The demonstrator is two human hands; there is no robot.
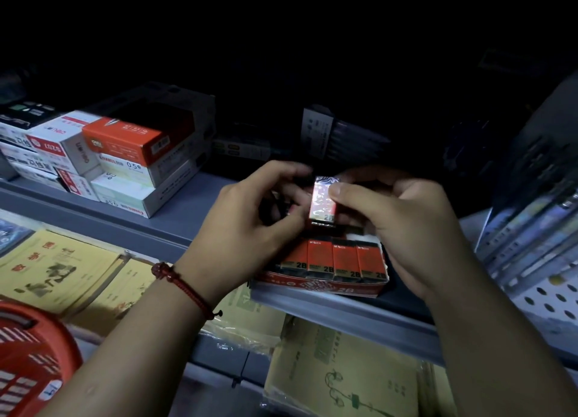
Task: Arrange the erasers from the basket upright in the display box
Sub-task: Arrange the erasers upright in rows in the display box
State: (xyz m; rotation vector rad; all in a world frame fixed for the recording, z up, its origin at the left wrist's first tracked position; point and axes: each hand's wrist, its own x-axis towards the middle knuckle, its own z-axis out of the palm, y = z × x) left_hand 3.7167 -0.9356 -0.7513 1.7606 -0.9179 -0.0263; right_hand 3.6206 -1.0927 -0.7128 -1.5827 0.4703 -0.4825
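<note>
A red display box (325,287) marked 2B sits on the grey shelf's front edge, with a front row of several red-and-black erasers (333,258) standing upright in it. Just above the box, a shiny wrapped red eraser (323,201) is held upright between both hands. My left hand (250,226) curls its fingers around the eraser's left side. My right hand (400,222) pinches it with the thumb on its front face. The back rows of the box are hidden behind my hands. A red basket (28,348) shows at the bottom left corner.
Stacked white and orange stationery boxes (119,154) stand on the shelf to the left. Yellow exercise books (53,269) lie on the lower shelf, more (344,373) below the box. Packaged items (531,229) lean at the right beside a perforated panel (544,304). The shelf's back is dark.
</note>
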